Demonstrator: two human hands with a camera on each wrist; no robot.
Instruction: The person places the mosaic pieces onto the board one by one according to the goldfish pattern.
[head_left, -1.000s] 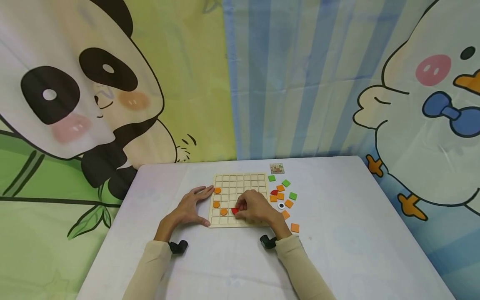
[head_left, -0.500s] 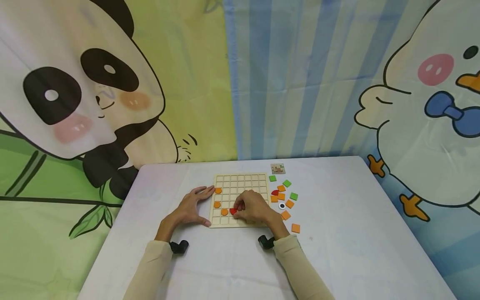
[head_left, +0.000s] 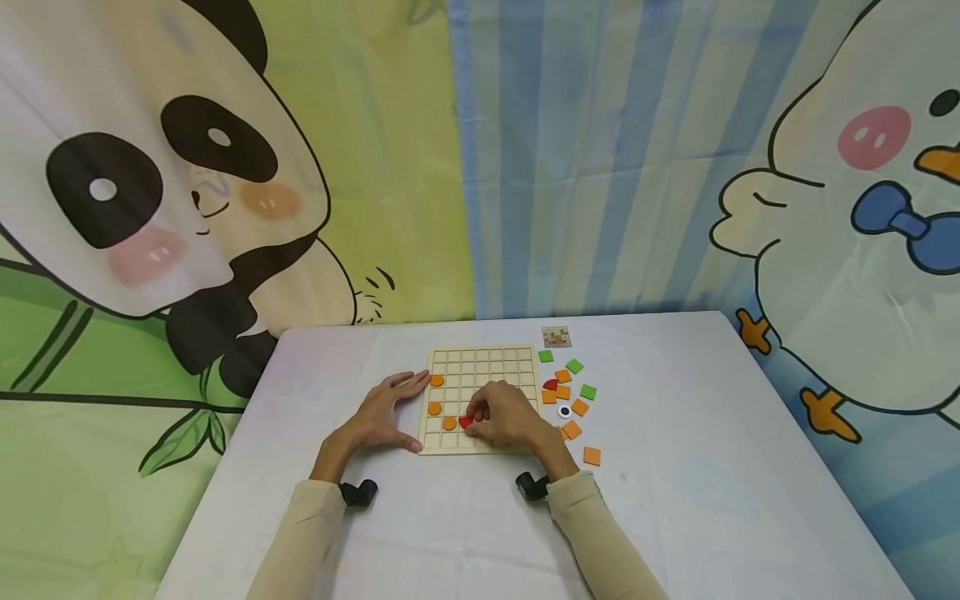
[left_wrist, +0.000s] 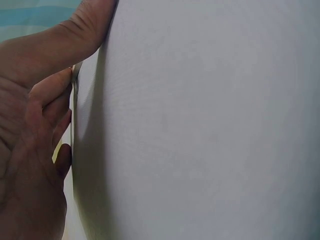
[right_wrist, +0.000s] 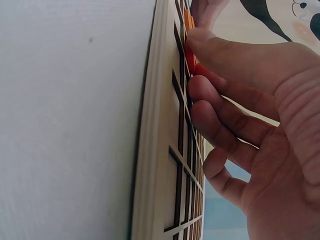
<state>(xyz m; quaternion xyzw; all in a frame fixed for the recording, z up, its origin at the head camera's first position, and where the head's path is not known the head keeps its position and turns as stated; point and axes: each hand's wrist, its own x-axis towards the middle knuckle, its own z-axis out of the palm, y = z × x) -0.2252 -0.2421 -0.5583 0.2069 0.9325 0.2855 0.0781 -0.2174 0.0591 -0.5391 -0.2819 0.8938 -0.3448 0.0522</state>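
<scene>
A pale wooden grid board [head_left: 483, 356] lies on the white table. My left hand [head_left: 377, 414] spreads thumb and fingers along its left edge, fingertips at the upper side and thumb at the near corner. My right hand [head_left: 510, 417] pinches a small red piece [head_left: 465, 422] between thumb and index finger, low over the board's near rows. In the right wrist view, the red piece [right_wrist: 190, 54] sits right at the grid, partly hidden by the thumb. Just left of it is an orange disc [head_left: 449, 423]; two more orange discs stand in the left column.
Right of the board lie several orange squares [head_left: 592, 456], several green pieces [head_left: 588, 392], a red rounded piece [head_left: 551, 384] and a white disc with a dark centre [head_left: 565, 412]. A small picture card [head_left: 557, 337] lies near the far edge. Printed cloth hangs behind the table.
The red piece in my right hand has shifted slightly left, toward the orange disc, then stays nearly still. My left hand keeps its place at the board's edge.
</scene>
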